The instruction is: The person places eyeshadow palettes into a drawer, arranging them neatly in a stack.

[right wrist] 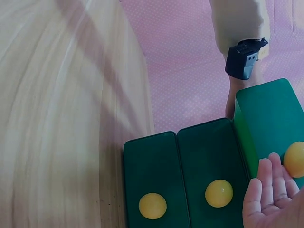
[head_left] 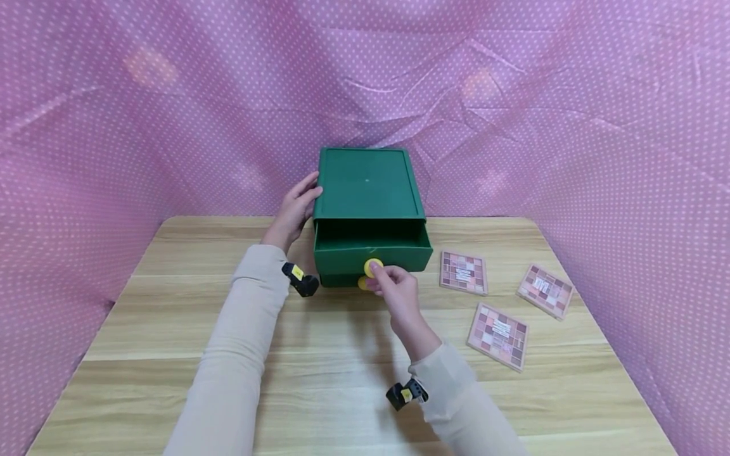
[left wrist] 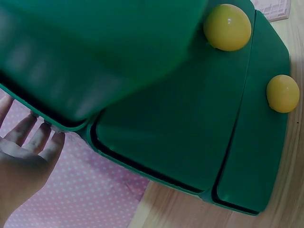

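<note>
A green drawer cabinet [head_left: 365, 180] stands at the back middle of the table. Its top drawer [head_left: 336, 261] is pulled partway out, and the part of its inside that shows is bare. My right hand [head_left: 402, 301] pinches that drawer's round yellow knob [right wrist: 295, 159], with the thumb on it and the other fingers below. Along the cabinet's left side my left hand [head_left: 293, 212] rests with fairly straight fingers, the tips against the wall near the top. Two lower drawers, each with a yellow knob [right wrist: 219, 193], are closed in the right wrist view.
Right of the cabinet lie three flat pink eyeshadow palettes: one nearest the cabinet [head_left: 463, 273], one closer to me [head_left: 499, 335], and one at the far right [head_left: 545, 291]. Pink dotted cloth [head_left: 365, 76] hangs behind and beside the wooden table [head_left: 188, 304].
</note>
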`<state>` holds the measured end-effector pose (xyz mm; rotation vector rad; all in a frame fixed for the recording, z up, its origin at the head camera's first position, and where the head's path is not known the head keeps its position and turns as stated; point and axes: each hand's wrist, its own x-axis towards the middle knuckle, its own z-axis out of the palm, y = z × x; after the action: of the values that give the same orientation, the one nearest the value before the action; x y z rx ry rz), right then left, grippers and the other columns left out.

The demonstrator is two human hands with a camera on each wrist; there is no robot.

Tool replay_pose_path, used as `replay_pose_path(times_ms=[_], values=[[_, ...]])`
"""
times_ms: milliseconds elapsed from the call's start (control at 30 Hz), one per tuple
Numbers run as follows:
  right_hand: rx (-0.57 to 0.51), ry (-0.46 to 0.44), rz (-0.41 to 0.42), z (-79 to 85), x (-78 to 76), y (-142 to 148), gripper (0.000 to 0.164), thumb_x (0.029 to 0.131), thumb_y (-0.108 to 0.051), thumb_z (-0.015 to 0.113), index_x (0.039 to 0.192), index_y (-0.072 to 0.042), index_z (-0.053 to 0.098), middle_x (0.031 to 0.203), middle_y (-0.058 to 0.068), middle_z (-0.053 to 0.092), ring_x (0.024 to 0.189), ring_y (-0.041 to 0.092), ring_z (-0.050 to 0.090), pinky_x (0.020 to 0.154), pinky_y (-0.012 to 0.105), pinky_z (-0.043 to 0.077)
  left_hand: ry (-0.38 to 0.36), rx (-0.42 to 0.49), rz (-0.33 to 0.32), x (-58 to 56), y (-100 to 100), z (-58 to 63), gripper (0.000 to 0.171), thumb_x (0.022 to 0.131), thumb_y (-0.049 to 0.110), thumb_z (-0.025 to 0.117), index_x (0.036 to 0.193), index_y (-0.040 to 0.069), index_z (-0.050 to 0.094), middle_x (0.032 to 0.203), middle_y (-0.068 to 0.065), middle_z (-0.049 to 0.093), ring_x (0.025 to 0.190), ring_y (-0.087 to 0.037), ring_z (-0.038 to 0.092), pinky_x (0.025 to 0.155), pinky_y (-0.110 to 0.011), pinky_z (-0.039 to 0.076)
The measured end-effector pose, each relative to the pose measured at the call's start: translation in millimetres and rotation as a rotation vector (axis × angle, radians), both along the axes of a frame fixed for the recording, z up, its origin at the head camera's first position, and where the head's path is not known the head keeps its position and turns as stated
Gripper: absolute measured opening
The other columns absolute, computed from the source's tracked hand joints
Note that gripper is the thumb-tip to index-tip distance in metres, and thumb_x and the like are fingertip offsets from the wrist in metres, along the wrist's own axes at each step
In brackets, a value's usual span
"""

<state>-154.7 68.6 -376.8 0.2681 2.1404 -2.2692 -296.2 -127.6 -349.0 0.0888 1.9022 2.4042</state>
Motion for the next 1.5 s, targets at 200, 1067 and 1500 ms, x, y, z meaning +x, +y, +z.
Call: replay_pose_path(times_ms=[200, 1067, 1500], values=[[-0.005, 0.013, -0.002, -1.4, 7.5, 1, 0.034, 0.081, -0.031, 0.060, 0.083, 0.002, 0.057, 0.079, 0.015, 0.062, 0.069, 0.020, 0.059, 0.071, 0.035, 0.048, 0.004, 0.006, -0.001, 1.3, 0, 0.3, 0.047, 0.088, 0.018, 0.051, 0.132, 0.018, 0.036, 0.134, -0.003, 0.032, 0.112, -0.020, 0.042, 0.087, -0.029, 0.040], [-0.043, 0.008, 0.001, -5.4, 28.5, 5, 0.032, 0.082, -0.027, 0.059, 0.085, 0.004, 0.056, 0.083, 0.018, 0.061, 0.070, 0.020, 0.060, 0.073, 0.035, 0.047, 0.017, -0.001, -0.007, 2.6, 0, -2.4, 0.048, 0.088, 0.017, 0.051, 0.133, 0.016, 0.035, 0.134, -0.004, 0.031, 0.112, -0.020, 0.041, 0.084, -0.028, 0.042], [-0.047, 0.003, -0.005, -5.8, 43.4, 7, 0.031, 0.082, -0.026, 0.060, 0.083, 0.004, 0.055, 0.083, 0.016, 0.061, 0.072, 0.019, 0.059, 0.075, 0.037, 0.046, 0.011, 0.014, 0.002, 2.6, 1, -1.4, 0.048, 0.087, 0.017, 0.052, 0.132, 0.016, 0.036, 0.134, -0.004, 0.032, 0.111, -0.020, 0.042, 0.084, -0.027, 0.042]])
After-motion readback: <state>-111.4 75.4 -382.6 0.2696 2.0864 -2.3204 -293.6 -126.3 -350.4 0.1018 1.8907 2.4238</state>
